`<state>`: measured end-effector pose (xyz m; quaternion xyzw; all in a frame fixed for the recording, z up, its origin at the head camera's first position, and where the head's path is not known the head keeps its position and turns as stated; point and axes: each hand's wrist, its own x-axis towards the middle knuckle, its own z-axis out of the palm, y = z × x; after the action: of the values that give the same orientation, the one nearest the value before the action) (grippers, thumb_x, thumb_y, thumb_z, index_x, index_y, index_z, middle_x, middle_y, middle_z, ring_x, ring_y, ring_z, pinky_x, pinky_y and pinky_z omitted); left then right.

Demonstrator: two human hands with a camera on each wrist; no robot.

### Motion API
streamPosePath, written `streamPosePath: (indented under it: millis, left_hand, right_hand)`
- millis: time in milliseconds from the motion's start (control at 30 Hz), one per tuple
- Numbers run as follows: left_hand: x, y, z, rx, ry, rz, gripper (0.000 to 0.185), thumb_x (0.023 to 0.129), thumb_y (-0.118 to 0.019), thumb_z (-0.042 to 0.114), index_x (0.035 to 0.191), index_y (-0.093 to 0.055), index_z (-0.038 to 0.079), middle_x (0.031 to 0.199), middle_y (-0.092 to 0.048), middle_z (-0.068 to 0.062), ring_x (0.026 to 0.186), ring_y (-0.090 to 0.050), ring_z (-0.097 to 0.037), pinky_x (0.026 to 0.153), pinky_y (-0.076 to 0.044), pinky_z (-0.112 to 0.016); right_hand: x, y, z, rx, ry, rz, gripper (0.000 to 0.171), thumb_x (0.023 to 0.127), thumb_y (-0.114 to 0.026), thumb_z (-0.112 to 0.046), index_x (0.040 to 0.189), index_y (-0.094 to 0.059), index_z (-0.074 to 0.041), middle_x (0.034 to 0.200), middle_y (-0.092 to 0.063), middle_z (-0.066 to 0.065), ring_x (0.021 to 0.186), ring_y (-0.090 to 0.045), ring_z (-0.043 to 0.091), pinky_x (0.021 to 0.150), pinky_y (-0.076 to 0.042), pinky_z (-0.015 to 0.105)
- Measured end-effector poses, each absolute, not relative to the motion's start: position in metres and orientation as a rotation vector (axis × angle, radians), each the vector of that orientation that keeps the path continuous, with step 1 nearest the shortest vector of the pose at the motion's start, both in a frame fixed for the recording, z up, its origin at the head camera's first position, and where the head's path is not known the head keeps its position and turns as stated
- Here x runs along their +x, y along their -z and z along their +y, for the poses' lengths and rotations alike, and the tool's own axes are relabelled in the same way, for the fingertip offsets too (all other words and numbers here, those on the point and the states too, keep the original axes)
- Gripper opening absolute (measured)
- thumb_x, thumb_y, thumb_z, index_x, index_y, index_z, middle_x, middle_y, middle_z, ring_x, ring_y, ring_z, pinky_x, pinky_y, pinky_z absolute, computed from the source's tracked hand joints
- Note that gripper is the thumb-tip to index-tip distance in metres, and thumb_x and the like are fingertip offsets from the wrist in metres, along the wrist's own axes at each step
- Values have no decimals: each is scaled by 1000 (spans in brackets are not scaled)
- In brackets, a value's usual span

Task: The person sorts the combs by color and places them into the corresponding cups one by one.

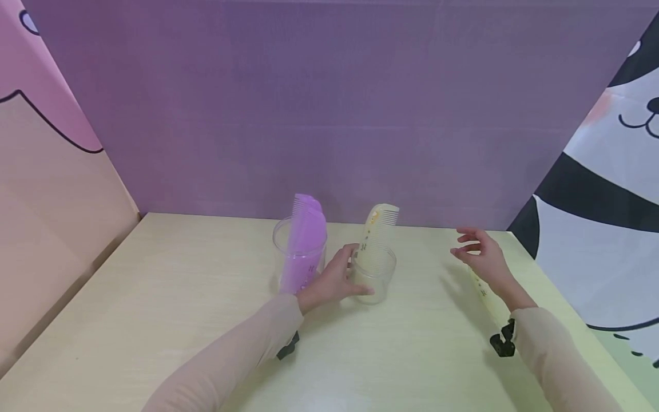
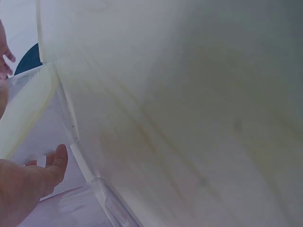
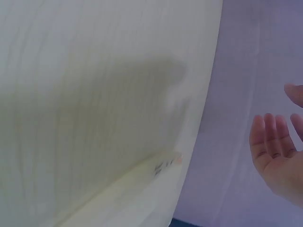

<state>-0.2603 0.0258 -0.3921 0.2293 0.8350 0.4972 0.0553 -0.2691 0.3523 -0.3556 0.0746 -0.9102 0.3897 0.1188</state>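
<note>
A clear plastic cup [image 1: 378, 286] stands on the table with a pale yellow comb [image 1: 378, 229] leaning upright in it. My left hand [image 1: 334, 277] holds this cup from its left side, thumb across the front and fingers toward the back. Just left of it, a second clear cup [image 1: 280, 243] contains purple combs [image 1: 306, 240], partly behind my left wrist. My right hand [image 1: 479, 254] hovers at the right with loosely bent fingers, holding nothing. Beneath it, another pale yellow comb [image 1: 483, 292] lies on the table, partly covered by the hand and forearm.
The pale wood-look table [image 1: 195, 297] meets a purple backdrop [image 1: 329, 114] along its far edge. Cartoon-printed panels [image 1: 607, 240] flank it on both sides. Black wrist mounts [image 1: 501, 341] show under the sleeves.
</note>
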Motion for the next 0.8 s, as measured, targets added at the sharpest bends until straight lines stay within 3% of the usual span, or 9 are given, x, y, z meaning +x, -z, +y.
streamPosePath:
  millis: [300,433,567,700,800]
  left_hand:
    - [-261,392,25,701,-1523,2519,94,66,-82,26,140,-25,17,140,-37,-3,121,-46,-24,99,-44,-36]
    - [-261,392,25,714,-1526,2519,94,66,-81,26,140,-25,17,140,-37,-4,121,-46,-25,99,-43,-37]
    - [-260,391,25,711,-1523,2520,94,66,-81,26,140,-25,17,140,-36,-3,121,-46,-25,100,-43,-37]
    - [-260,391,25,717,-1528,2517,94,66,-81,26,140,-25,16,140,-37,-4,122,-45,-24,100,-43,-37]
    - [-260,391,25,726,-1534,2512,94,66,-81,25,140,-25,15,140,-37,-4,122,-45,-25,100,-43,-37]
  right_hand:
    - [-266,366,384,215,-1053,-2793,54,87,-62,-21,130,-39,1,119,-47,23,82,-46,-14,66,-46,10]
    - [-267,372,399,186,-988,-2860,55,87,-62,-24,130,-38,2,120,-47,26,92,-57,12,67,-46,11]
    - [-268,379,411,154,-959,-2902,55,87,-61,-21,129,-37,4,120,-46,29,103,-53,40,67,-46,12]
    - [-266,382,418,127,-952,-2931,57,86,-62,-20,129,-36,7,120,-44,32,105,-50,46,74,-53,28]
    - [-264,383,421,122,-946,-2959,58,85,-63,-19,128,-35,8,120,-44,34,104,-49,47,80,-51,45]
